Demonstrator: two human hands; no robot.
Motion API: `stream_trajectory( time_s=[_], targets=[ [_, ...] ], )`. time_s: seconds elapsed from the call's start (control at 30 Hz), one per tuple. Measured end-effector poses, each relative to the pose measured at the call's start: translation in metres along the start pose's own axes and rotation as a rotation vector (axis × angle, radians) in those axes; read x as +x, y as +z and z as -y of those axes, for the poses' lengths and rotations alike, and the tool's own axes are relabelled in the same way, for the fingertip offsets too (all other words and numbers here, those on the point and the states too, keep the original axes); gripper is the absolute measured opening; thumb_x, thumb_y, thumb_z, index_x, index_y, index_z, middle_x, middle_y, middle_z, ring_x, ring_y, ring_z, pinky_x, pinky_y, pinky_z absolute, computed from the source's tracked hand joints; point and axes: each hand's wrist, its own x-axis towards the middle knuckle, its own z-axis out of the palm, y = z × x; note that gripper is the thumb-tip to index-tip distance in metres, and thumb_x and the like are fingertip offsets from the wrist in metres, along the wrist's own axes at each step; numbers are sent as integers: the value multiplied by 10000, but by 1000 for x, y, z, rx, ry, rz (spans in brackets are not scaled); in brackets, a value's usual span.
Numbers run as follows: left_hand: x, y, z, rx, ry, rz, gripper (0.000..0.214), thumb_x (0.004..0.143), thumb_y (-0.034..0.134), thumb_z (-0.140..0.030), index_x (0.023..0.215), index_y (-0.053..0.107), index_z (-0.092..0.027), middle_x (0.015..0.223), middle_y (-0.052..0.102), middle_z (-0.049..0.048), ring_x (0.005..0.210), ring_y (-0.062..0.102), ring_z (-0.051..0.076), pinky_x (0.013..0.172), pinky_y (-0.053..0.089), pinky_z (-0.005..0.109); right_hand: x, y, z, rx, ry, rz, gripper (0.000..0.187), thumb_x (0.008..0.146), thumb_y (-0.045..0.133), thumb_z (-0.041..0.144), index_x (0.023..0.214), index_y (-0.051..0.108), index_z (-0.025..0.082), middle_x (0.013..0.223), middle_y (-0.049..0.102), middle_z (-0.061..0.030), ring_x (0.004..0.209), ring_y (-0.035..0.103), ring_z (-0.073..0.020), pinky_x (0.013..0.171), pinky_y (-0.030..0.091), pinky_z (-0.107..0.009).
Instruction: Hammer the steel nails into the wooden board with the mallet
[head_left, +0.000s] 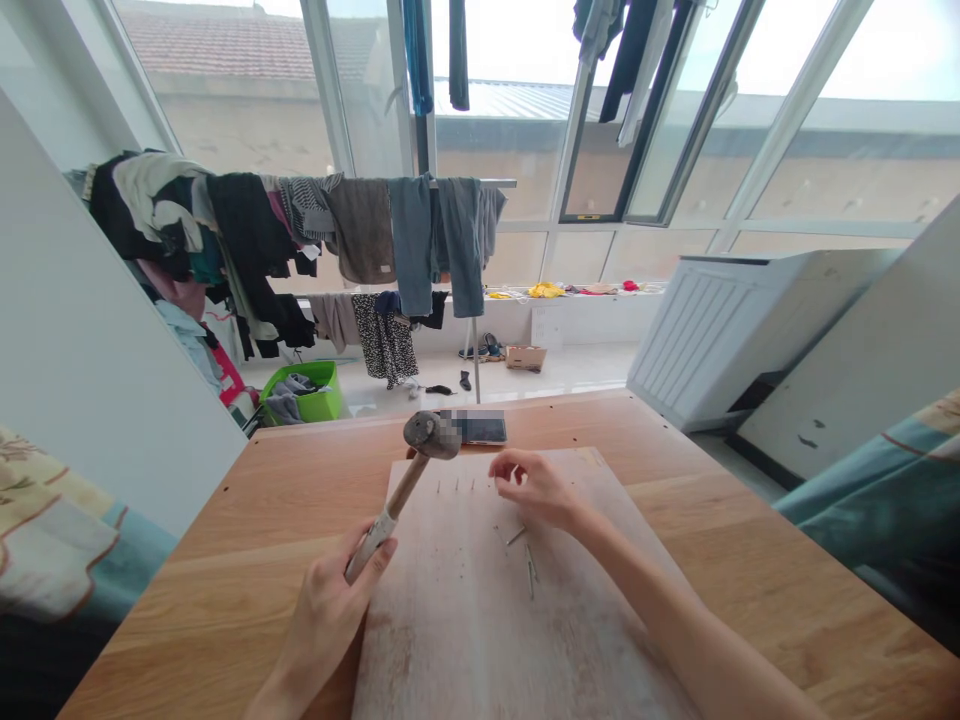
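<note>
My left hand (334,590) is wrapped round the pale handle of a hammer (405,490), its grey head (431,435) raised above the far left part of a whitish wooden board (450,640). Several thin nails (457,486) stand upright in a row near the board's far edge. Just right of that row is my right hand (536,487), thumb and fingers curled together low over the board; anything between the fingertips is too small to make out. Several loose nails (530,572) lie on the board, nearer to me than my right hand. Small dark marks dot the board's left half.
The board lies on a wooden table (225,560). A dark phone-like slab (484,428) rests beyond the board, behind the hammer head. Past the table are a laundry-covered drying rack (360,230), a green basket (322,385) and a white ribbed cabinet (697,320). Patterned curtains (885,510) hang at both sides.
</note>
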Motion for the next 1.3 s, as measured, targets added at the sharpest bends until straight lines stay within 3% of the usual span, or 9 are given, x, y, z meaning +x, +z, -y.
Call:
stream_trajectory(
  time_s=[0.1, 0.37, 0.6, 0.8, 1.07, 1.3],
  targets=[
    [-1, 0, 0, 6, -13, -5, 465, 875, 507, -628, 1013, 716, -236, 639, 666, -45, 599, 646, 175, 574, 479, 202, -2, 8, -10, 8, 16, -98, 140, 772, 555, 134, 824, 676, 182, 798, 700, -21, 682, 592, -138, 651, 471, -257],
    [-1, 0, 0, 17, 4, 9, 452, 879, 512, -612, 1022, 715, -235, 663, 681, -45, 632, 655, 181, 591, 481, 205, -4, 12, -13, -6, -11, -131, 158, 867, 544, 195, 905, 697, 200, 864, 724, -26, 649, 605, -138, 654, 503, -267],
    [-1, 0, 2, 10, -23, 31, 471, 883, 506, -628, 1031, 701, -226, 675, 672, -45, 660, 656, 176, 615, 483, 199, -9, 1, -13, -122, -122, -71, 263, 932, 512, 171, 1027, 750, 227, 972, 682, -63, 870, 635, -189, 848, 491, -326],
    [-1, 1, 3, 0, -16, 38, 477, 892, 497, -632, 1043, 690, -222, 684, 672, -42, 672, 656, 180, 624, 488, 203, -14, -4, -7, -208, -172, -25, 191, 894, 568, 115, 859, 730, 210, 880, 666, -59, 853, 611, -207, 806, 486, -334],
    [-1, 0, 3, -3, -10, 52, 468, 902, 500, -622, 1077, 684, -229, 739, 709, -29, 741, 692, 200, 658, 509, 212, -10, 6, -4, -219, -187, -5, 192, 868, 571, 82, 815, 705, 209, 888, 652, -60, 861, 609, -208, 806, 480, -334],
    [0, 0, 2, -10, 0, 40, 456, 886, 516, -603, 1064, 706, -230, 777, 758, -17, 785, 726, 222, 669, 530, 218, -6, 15, -7, -129, -89, -56, 346, 816, 559, 81, 1133, 599, 215, 821, 661, 7, 712, 606, -152, 735, 493, -289]
  ],
)
